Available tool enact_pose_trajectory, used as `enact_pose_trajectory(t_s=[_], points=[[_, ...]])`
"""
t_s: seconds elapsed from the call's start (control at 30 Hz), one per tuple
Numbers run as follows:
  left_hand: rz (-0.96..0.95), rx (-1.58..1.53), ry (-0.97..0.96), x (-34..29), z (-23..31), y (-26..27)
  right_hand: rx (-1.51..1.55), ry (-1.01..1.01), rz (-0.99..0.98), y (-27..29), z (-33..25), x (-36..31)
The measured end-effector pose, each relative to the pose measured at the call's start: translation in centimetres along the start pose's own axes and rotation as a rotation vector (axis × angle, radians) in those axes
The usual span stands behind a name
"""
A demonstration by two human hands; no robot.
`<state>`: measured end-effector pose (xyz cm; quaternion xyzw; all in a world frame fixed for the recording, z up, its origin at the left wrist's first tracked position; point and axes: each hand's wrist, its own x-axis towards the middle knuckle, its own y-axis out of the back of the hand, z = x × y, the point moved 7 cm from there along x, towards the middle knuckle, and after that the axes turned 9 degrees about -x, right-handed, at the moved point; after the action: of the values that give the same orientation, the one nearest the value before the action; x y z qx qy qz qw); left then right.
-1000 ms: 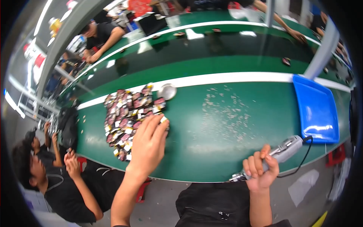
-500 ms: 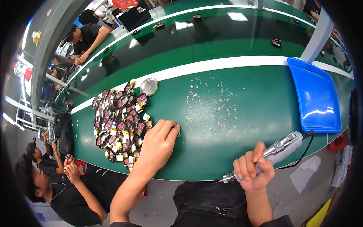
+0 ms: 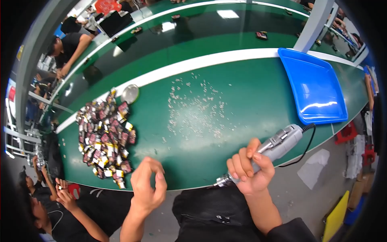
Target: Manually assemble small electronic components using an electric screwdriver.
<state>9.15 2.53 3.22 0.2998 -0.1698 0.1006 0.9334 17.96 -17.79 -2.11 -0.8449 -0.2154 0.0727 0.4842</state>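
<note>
My right hand (image 3: 250,167) is wrapped round a grey corded rotary tool (image 3: 278,144); its metal chuck and thin tip point left over the table's near edge. My left hand (image 3: 148,184) hovers by the near edge, fingers curled toward the thumb; whatever may be between them is hidden. Left of it lies a heap of small black parts (image 3: 105,139) with pinkish faces and white and yellow tabs. A shallow round metal tin (image 3: 130,94) stands at the heap's far side. Many tiny white bits (image 3: 197,111) are scattered over the green tabletop (image 3: 250,101).
A blue tray (image 3: 316,90) stands at the right, near a grey post (image 3: 316,24). Beyond the white rail (image 3: 209,56) runs a green conveyor with a few dark parts (image 3: 261,35). Co-workers sit at the left (image 3: 66,213) and far left (image 3: 72,48). The tool's cord (image 3: 308,147) hangs at the right.
My left hand has drawn back from beside the heap toward the near edge, its fingers curling. My right hand still grips the tool. The whole view has shifted, so the scene sits further left.
</note>
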Motion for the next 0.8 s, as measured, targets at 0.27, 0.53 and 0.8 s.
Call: enact_pose_trajectory(t_s=[0.27,0.53,0.8], points=[[0.121,-0.739,0.131,-4.5,1.5,-5.1,0.092,0.088,0.019,-2.3,-1.2,-1.1],[0.092,-1.508,0.372,-7.0,1.3,-7.7,0.194,0.166,-0.001,-5.0,-2.0,-1.7],[0.049,-1.522,0.293,-6.8,1.9,-7.8,0.112,0.136,-0.087,-5.0,-1.2,-2.4]])
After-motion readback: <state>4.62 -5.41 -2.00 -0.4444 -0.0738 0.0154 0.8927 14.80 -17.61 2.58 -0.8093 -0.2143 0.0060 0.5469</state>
